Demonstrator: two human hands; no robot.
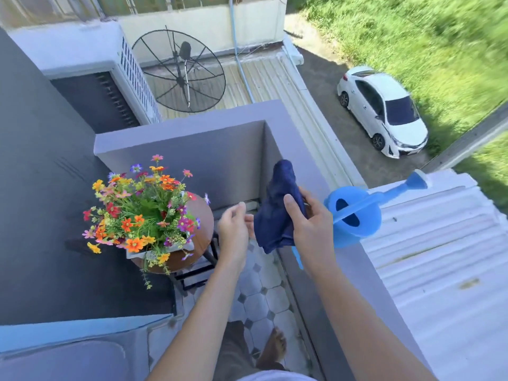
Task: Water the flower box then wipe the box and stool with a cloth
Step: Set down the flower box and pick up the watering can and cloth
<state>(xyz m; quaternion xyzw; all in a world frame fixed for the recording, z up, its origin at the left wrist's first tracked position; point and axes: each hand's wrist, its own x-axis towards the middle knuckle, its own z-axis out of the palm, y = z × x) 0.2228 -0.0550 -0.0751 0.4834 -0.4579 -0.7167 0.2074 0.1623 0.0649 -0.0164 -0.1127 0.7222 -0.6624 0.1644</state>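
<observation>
White car (pixel 384 111) parked beside grass (pixel 412 31), black satellite dish (pixel 178 75) on a roof – grey balcony wall (pixel 192 152), tiled floor (pixel 264 298)

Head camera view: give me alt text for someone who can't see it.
Seen from above on a balcony, the right hand grips a dark blue cloth while the left hand reaches toward it with fingers loosely curled. A white flower box of colourful blooms sits on a round wooden stool to the left; a blue watering can rests on the balcony wall to the right.

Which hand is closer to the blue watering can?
The right hand. It holds the dark blue cloth just beside the watering can, which sits on the balcony wall. The left hand is farther away, on the cloth's other side, nearer the flowers.
</observation>
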